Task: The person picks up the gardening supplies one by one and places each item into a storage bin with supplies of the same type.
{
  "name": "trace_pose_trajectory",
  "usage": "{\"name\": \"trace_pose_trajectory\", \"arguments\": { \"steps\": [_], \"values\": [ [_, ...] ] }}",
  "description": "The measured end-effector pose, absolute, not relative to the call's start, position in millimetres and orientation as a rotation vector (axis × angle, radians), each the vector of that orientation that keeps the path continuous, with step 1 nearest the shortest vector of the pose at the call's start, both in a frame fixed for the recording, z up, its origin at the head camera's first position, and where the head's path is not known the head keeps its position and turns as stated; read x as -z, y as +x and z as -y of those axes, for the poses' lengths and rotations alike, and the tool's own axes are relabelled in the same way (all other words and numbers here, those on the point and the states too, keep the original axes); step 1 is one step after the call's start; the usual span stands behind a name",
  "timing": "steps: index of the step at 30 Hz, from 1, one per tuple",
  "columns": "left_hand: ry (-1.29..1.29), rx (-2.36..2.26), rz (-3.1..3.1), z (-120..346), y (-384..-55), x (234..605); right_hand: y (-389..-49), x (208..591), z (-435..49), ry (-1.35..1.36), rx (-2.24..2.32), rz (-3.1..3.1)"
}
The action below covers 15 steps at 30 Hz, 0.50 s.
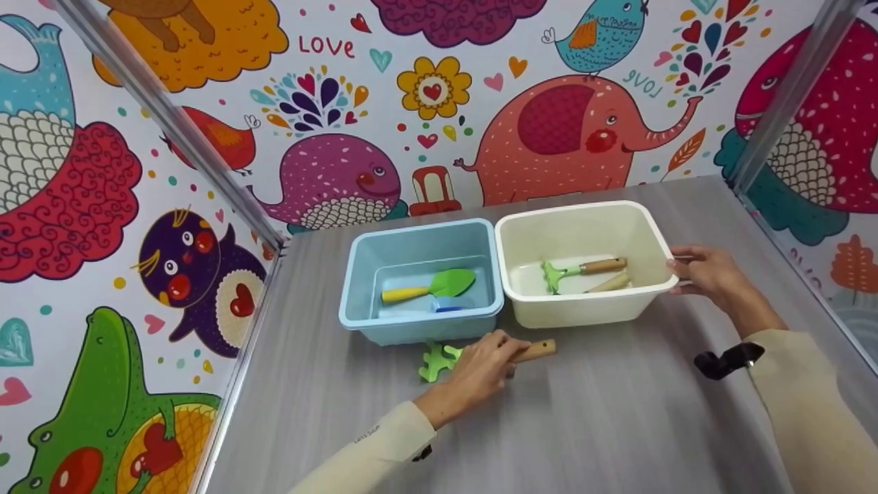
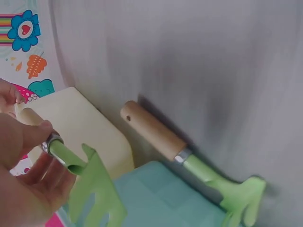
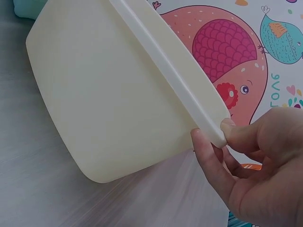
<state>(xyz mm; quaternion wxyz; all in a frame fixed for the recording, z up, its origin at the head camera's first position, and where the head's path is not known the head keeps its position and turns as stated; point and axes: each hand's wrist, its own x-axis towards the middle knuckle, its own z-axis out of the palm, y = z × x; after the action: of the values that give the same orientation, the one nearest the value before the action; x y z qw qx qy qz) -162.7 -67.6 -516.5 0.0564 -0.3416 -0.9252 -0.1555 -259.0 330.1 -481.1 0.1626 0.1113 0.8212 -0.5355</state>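
Observation:
My left hand is just in front of the blue bin and pinches the pale wooden handle of a green hand fork. A second green tool, a hand rake with a brown wooden handle, lies on the table beside it. In the head view my left hand covers much of both tools. My right hand grips the right end of the cream bin's rim between thumb and fingers. Inside that bin are a green rake with a wooden handle and another pale handle, partly hidden by the front wall.
Left of the cream bin, almost touching it, stands a blue bin. It holds a green trowel with a yellow handle and a small blue object, partly hidden. Printed walls bound the grey table at the back and sides.

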Motion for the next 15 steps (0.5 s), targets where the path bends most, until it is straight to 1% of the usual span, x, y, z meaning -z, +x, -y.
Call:
{"name": "trace_pose_trajectory", "arguments": {
  "steps": [6,15],
  "values": [
    [-1.054,0.446,2.825,61.3,-166.1,501.0,-257.9,481.6,-329.7,0.326,1.521,-2.347],
    [-1.150,0.395,2.824,53.1,-174.3,482.0,-257.9,481.8,-330.1,0.303,1.560,-2.347]
  ]
}}
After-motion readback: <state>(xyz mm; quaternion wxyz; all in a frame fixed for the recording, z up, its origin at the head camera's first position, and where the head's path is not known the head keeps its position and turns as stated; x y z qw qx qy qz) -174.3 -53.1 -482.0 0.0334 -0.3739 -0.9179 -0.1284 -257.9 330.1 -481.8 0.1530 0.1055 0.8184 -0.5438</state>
